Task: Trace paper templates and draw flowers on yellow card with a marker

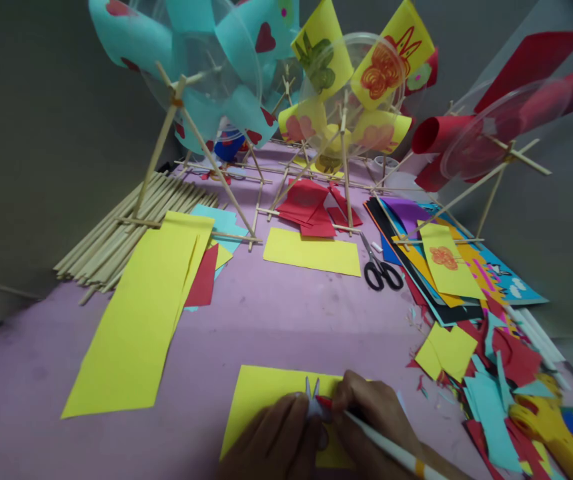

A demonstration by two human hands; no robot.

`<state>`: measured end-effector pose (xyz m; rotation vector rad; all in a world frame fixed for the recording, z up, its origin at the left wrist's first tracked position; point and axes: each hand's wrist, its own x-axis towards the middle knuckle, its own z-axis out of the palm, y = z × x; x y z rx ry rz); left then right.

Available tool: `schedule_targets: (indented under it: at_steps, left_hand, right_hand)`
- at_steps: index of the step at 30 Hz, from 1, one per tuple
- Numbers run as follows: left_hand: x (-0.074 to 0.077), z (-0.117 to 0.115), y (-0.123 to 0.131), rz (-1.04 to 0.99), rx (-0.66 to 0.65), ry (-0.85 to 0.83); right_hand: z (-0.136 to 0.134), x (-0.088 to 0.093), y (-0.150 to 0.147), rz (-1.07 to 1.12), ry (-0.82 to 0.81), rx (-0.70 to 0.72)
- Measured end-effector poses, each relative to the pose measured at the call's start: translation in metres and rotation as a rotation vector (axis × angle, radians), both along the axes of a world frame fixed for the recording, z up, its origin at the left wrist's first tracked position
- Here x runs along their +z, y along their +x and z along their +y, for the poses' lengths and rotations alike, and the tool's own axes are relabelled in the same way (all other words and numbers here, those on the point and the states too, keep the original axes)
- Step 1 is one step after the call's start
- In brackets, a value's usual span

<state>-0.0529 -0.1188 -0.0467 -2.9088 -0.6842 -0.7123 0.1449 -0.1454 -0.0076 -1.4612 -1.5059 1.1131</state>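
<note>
A yellow paper sheet [253,393] lies on the purple table [306,320] at the bottom middle. On it sits a small pale cutout [315,405] with two thin points at its top. My left hand [279,437] presses on the sheet, its fingers together and touching the cutout's left side. In my right hand [373,417] is a white marker [391,448], pinched near its red tip. That tip touches or nearly touches the cutout's right edge. My hands hide the lower part of the sheet.
Yellow strips [131,320] and wooden sticks [126,233] lie left. Black-handled scissors [383,275] rest beyond my hands, beside another yellow strip [311,251]. Paper scraps [491,413] and a yellow tool [549,423] are at right. Paper pinwheels on stick stands [345,160] rise behind.
</note>
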Motion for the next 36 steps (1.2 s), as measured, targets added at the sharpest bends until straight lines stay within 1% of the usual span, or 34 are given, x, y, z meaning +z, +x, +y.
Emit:
schedule_targets:
  at_steps: [5, 8, 13, 18, 22, 29, 36]
  left_hand:
    - [0.011, -0.002, 0.007, -0.029, 0.045, 0.016]
    - [0.015, -0.002, 0.007, -0.023, 0.033, 0.001]
    - [0.015, -0.002, 0.005, 0.025, 0.005, -0.014]
    - [0.015, -0.003, 0.005, 0.022, 0.008, -0.056]
    - [0.016, -0.003, 0.006, 0.029, 0.012, -0.046]
    - [0.02, -0.001, 0.006, 0.022, 0.015, -0.019]
    - [0.02, 0.0, 0.006, 0.014, 0.01, -0.015]
  right_hand:
    - [-0.002, -0.001, -0.001, 0.006, 0.032, 0.022]
    - [-0.001, 0.001, -0.001, 0.001, 0.032, 0.03]
    - [0.0, 0.002, -0.002, -0.074, 0.056, 0.022]
    - [0.0, 0.001, -0.002, -0.078, 0.017, 0.039]
    - [0.0, 0.003, -0.003, -0.099, 0.035, 0.035]
    - [0.002, 0.004, -0.001, -0.019, -0.015, 0.068]
    - [0.001, 0.001, 0.0, -0.039, -0.02, 0.057]
